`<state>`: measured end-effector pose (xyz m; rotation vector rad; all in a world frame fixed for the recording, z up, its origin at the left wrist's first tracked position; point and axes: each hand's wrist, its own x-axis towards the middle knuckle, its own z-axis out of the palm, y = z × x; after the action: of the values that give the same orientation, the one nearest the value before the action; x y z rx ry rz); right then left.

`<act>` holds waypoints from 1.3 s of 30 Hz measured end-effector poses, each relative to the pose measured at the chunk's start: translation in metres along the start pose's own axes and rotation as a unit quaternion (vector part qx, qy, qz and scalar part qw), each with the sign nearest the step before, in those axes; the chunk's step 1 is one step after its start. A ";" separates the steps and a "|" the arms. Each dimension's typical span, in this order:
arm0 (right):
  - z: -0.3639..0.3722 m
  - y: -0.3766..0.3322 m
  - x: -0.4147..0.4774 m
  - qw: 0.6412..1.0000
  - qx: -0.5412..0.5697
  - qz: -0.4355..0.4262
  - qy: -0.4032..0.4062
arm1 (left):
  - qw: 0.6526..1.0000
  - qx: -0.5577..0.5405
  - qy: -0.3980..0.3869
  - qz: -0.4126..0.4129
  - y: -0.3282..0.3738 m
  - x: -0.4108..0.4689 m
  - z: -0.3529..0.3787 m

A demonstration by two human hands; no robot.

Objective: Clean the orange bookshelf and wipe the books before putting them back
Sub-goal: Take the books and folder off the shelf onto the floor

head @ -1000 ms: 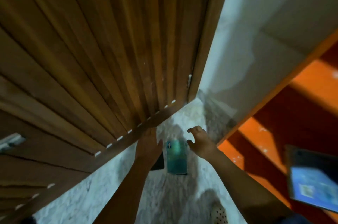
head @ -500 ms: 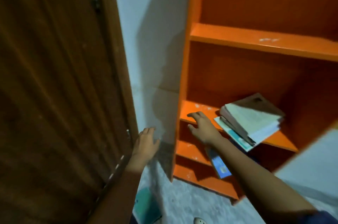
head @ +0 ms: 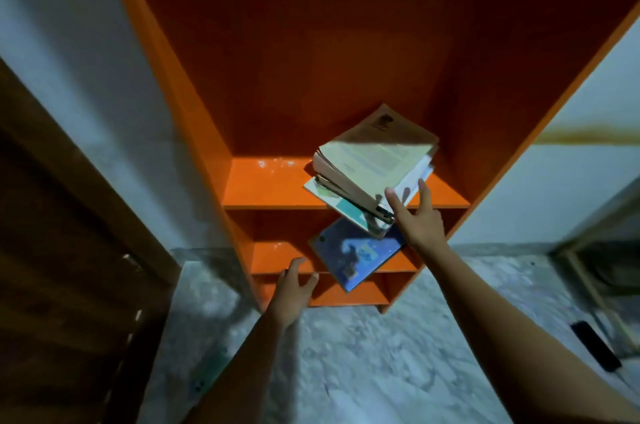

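Risk: the stack of worn tan and white paperback books (head: pixel 367 160) hangs past the front lip of the middle shelf of the orange laminate bookshelf (head: pixel 263 188). A clumsy nudge probably tips it to the floor. Right hand (head: pixel 420 221) is spread, thumb and forefinger touching the stack's corner, nothing gripped. The blue hardcover book (head: pixel 356 252) is one shelf down, skewed and also overhanging. Left hand (head: pixel 294 292) is loosely open and empty, near that shelf's edge.

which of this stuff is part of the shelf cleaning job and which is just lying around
Job: orange bookshelf; stack of books on a shelf; blue book on the shelf below; right hand; left hand.
Lying about: wooden door; black object on the floor.
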<state>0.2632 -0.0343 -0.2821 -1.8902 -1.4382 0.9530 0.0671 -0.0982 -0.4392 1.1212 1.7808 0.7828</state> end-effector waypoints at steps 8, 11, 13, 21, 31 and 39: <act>0.038 0.014 0.048 0.957 0.275 0.047 -0.077 | 0.997 -0.052 -0.015 -0.048 -0.079 0.070 0.091; 0.047 0.021 0.055 0.948 0.315 0.033 -0.039 | 0.995 -0.071 -0.016 -0.070 -0.096 0.091 0.116; 0.052 0.027 0.061 0.942 0.333 0.026 -0.025 | 0.992 -0.096 -0.030 -0.075 -0.095 0.106 0.129; 0.050 0.043 0.078 0.933 0.358 0.003 -0.042 | 0.994 -0.102 0.001 0.026 -0.093 0.120 0.173; 0.052 0.055 0.061 0.921 0.385 -0.021 -0.055 | 0.967 -0.245 0.009 -0.070 -0.094 0.124 0.180; 0.027 0.060 0.053 0.928 0.351 -0.048 -0.114 | 0.938 -0.300 0.075 -0.160 -0.095 0.118 0.159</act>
<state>0.2830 0.0026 -0.3556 -1.1989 -1.0812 1.4375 0.1494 -0.0184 -0.6269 0.3668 1.6189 1.1251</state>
